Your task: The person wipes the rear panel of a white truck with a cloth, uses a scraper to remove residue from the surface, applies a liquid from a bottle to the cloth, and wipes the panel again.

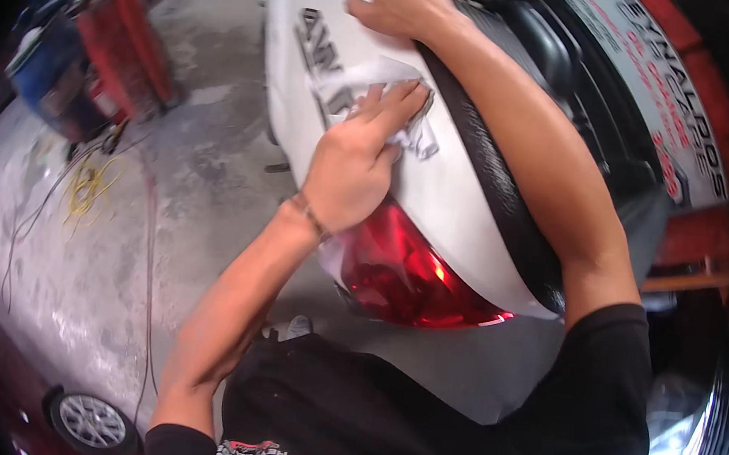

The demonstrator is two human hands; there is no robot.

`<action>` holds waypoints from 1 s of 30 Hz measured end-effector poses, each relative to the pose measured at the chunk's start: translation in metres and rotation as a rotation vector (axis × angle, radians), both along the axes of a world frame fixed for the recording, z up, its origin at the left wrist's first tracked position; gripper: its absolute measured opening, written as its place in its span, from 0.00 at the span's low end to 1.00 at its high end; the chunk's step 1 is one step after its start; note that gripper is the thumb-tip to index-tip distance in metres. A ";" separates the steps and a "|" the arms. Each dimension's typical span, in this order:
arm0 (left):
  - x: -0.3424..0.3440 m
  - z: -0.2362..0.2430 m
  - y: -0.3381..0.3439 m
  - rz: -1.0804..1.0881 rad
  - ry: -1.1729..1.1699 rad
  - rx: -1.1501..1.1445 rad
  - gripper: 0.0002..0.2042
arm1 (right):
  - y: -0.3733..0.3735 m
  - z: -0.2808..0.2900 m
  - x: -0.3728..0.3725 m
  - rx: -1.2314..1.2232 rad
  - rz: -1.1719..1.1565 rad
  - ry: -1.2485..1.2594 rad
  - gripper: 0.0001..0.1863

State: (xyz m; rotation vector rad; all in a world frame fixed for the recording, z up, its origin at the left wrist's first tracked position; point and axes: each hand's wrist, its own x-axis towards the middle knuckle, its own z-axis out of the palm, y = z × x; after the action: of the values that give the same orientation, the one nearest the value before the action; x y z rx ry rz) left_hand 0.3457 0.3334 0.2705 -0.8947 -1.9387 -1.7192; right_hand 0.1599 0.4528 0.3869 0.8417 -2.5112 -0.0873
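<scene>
My left hand (355, 163) presses a crumpled white cloth (424, 141) against the white side panel (459, 215) of a pickup bed, its fingers stretched over the cloth. Dark lettering (317, 40) on the panel runs partly under the cloth and hand. Farther along the same panel lies my right hand (402, 0), fingers apart and nothing held; its arm crosses the black textured rail (479, 151) on top. The red tail light (413, 277) sits at the panel's near end, just below my left wrist.
Inside the bed is a black liner (561, 48). Left on the concrete floor stand a red post (124, 25) and a blue barrel (47, 74). A yellow cord (89, 185) and a long hose (149, 249) lie there. A dark red car's wheel (91, 421) shows lower left; a printed banner (654, 89) hangs right.
</scene>
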 end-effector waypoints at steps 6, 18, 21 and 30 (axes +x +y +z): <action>0.116 -0.019 0.027 -0.029 0.192 -0.163 0.29 | -0.015 0.012 0.011 -0.056 -0.043 -0.040 0.29; 0.133 -0.075 -0.035 -0.431 0.083 0.011 0.25 | -0.049 0.009 -0.006 -0.049 -0.014 -0.021 0.27; 0.084 -0.095 -0.192 -0.595 -0.413 0.345 0.25 | -0.140 0.021 0.036 -0.602 -0.035 -0.358 0.21; 0.017 -0.137 -0.652 -0.323 -0.765 1.385 0.26 | -0.599 0.061 0.248 -0.384 1.127 -0.437 0.28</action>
State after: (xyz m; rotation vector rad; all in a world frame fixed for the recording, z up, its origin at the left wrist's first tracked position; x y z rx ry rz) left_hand 0.3628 -0.3182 0.1335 0.0385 -0.3755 -3.0996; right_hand 0.4081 -0.1458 0.4482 2.0782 -1.8941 0.9879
